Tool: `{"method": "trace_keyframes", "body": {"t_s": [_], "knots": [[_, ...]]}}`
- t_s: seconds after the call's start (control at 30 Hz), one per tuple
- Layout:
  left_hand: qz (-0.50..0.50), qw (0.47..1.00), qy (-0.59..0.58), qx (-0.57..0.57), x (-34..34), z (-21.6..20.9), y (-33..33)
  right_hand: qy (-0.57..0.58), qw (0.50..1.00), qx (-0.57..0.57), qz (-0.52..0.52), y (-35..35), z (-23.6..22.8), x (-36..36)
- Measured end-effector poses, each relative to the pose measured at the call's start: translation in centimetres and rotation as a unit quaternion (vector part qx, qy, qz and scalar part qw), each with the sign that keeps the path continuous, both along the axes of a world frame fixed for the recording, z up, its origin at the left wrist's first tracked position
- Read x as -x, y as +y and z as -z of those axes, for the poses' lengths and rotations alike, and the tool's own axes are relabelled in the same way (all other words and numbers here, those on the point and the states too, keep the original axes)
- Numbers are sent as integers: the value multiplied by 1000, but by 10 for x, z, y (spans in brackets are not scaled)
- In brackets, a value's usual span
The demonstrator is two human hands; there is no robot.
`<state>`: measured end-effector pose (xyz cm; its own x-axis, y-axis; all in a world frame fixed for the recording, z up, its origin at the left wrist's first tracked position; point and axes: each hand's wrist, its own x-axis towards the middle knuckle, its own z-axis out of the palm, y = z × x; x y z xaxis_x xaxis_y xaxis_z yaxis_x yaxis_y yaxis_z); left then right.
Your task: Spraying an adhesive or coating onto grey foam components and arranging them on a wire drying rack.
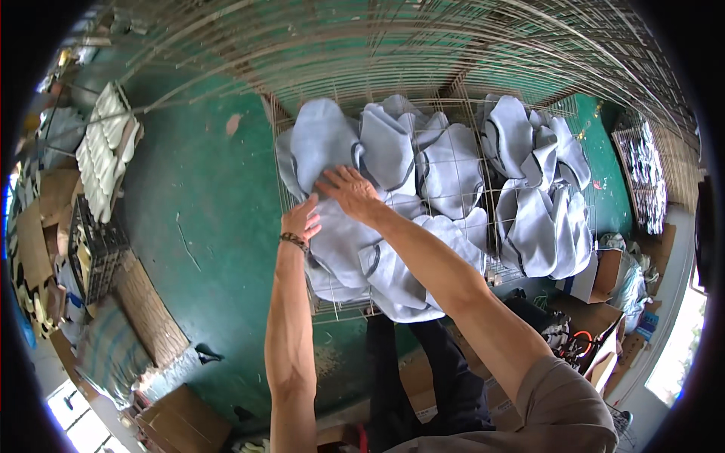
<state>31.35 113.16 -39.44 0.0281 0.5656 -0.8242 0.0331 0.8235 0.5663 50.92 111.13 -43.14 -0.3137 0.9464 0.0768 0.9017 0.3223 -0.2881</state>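
Several light grey, felt-like fabric pieces with dark edging lie overlapping in stacks on a wire rack point(491, 281). My right hand point(349, 190) rests on the lower edge of a large rounded grey fabric piece point(323, 136) at the rack's far left. Its fingers are spread and lie flat on the cloth. Just to its left is my left hand point(300, 220), wearing a dark bracelet point(294, 241) at the wrist. Its fingers are loosely bent and apart, beside another grey fabric piece point(340, 240). No piece is visibly gripped by either hand.
Wire mesh point(423, 45) rises behind the rack. More grey pieces point(532, 226) fill its right section. At the left stand a rack of cream pads point(106, 147) and a black crate point(97, 241). Cardboard boxes point(185, 423) and an open carton point(604, 275) stand nearer to me.
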Motion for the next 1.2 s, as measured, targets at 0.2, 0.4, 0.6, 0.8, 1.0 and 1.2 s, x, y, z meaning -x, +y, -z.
{"method": "trace_keyframes", "body": {"t_s": [0.2, 0.4, 0.6, 0.8, 1.0, 1.2], "knots": [[-20, 988, 111, -107, 38, -31, -73, 77, 994, 69, 24, 23, 25, -30], [-6, 978, 169, -118, 48, 1, -198, 328, 909, 230, 115, 16, -14, -43], [-31, 989, 139, -39, -20, 7, -229, 134, 984, -89, 75, -19, -26, -38], [-122, 982, 126, -65, -42, 17, -228, 162, 978, 95, 94, -35, -21, -50], [-200, 961, 153, -116, -26, 1, -237, 165, 974, 92, 124, -169, -131, -25], [-178, 969, 86, -151, -44, -23, -224, 110, 960, 177, 185, -274, -91, -58]]}}
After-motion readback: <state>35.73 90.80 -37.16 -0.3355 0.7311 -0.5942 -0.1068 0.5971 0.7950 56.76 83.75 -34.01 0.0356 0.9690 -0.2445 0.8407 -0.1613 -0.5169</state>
